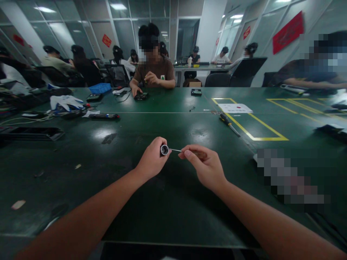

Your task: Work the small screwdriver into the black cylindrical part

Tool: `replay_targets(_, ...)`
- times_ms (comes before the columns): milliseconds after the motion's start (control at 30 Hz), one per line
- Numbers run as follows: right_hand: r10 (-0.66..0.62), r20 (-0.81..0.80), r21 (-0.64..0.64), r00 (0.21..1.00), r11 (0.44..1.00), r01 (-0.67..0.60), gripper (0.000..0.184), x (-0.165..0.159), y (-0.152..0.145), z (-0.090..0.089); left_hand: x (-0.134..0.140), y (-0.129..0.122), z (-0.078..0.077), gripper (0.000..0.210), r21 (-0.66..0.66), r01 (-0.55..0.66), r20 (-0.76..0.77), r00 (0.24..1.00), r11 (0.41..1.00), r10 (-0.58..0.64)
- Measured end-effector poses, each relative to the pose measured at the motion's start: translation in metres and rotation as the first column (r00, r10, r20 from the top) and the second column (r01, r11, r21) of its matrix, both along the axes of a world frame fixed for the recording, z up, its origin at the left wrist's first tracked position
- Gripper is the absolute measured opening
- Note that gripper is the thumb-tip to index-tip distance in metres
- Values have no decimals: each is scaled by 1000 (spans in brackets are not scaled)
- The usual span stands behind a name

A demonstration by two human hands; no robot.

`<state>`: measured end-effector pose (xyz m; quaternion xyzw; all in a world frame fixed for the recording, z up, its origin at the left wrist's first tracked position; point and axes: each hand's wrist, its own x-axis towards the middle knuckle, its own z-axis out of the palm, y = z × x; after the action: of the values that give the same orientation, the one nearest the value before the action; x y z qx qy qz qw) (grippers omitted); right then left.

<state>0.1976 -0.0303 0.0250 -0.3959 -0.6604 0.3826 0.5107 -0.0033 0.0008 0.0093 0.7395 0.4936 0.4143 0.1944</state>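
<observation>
My left hand (153,157) is wrapped round a dark cylindrical part (164,150), whose round, light-rimmed end faces me; the rest of it is hidden in the palm. My right hand (206,164) grips a screwdriver (200,154) by its brownish handle. Its thin metal shaft points left and reaches the side of the cylindrical part at my left fingertips; whether the tip sits in a screw cannot be made out. Both hands are held above the green table (173,206), close together.
A black-and-yellow screwdriver (229,124) lies ahead on the right, near a paper sheet (234,108) and yellow tape (269,138). White gloves (66,103), a blue basket (100,88) and a dark tool (104,116) are on the left. Across the table a person (154,74) handles a black device (141,95).
</observation>
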Motion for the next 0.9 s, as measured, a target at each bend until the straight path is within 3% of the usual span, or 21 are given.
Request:
replay_targets(167,-5,80,34,997,999,2,16,-3,-5,4,-1,2,-2,12,0,18,-43,999,1000,-18)
replay_targets(367,10,293,109,956,993,-44,18,3,-5,11,-2,2,0,11,-24,20,-77,997,1000,-22)
replay_targets(600,77,60,-24,995,997,-75,21,8,3,4,-3,3,2,14,-67,18,-94,995,998,-25)
replay_targets(900,112,188,-6,976,994,-113,20,0,-5,10,-4,4,-2,15,-53,36,-130,991,998,-43)
